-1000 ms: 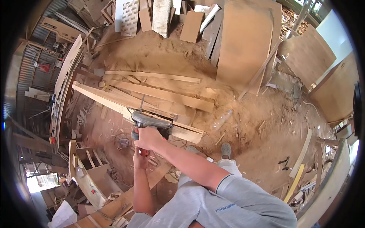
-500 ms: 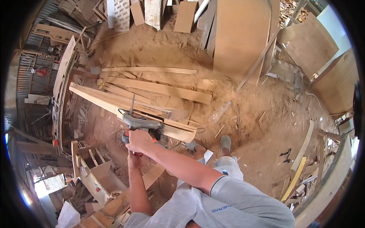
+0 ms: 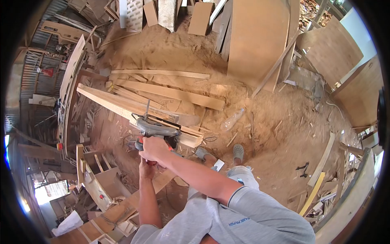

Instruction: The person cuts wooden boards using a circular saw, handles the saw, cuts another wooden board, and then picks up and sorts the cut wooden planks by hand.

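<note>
Your right grip wraps the saw, left grip closed below, near the planks' right end; boards and bottle lie beyond.

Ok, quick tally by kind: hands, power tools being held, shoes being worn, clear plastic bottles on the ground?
Hands: 2
Held power tool: 1
Worn shoes: 2
Clear plastic bottle: 1
Total: 6

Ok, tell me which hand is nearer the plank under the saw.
Right. The right hand holds the saw, just short of the plank; the left hand, partly hidden, is at the saw too, behind the right one and farther from the plank.
</note>
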`<control>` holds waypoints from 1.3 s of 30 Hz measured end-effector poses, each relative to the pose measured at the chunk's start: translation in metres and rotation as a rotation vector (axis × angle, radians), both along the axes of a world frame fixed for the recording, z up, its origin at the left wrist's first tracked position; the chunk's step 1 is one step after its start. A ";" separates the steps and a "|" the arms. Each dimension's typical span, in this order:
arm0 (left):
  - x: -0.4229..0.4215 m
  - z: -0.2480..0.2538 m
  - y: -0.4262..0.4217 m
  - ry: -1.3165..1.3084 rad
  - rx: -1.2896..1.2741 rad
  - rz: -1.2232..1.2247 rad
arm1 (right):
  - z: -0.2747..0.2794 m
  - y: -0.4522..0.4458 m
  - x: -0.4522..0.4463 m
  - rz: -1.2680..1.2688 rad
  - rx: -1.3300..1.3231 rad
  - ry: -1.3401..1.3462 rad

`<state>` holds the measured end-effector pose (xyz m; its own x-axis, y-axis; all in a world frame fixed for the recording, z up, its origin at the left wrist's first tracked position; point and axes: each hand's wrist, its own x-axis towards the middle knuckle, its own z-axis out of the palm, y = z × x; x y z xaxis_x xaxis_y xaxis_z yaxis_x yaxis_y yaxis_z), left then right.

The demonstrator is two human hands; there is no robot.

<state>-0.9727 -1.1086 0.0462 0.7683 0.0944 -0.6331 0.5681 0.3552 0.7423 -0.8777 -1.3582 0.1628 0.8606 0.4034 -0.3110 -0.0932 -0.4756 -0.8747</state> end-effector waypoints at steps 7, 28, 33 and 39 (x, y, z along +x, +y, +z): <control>-0.027 0.003 -0.037 0.037 0.018 0.008 | 0.008 -0.039 -0.028 0.008 -0.008 -0.016; -0.052 0.018 -0.094 0.069 0.029 0.140 | 0.017 -0.071 -0.054 0.009 -0.060 -0.025; -0.034 0.008 -0.069 0.026 0.005 0.091 | 0.013 -0.044 -0.035 0.005 -0.100 -0.022; -0.002 0.011 -0.039 0.000 -0.017 0.064 | 0.011 -0.006 -0.003 0.010 -0.111 -0.041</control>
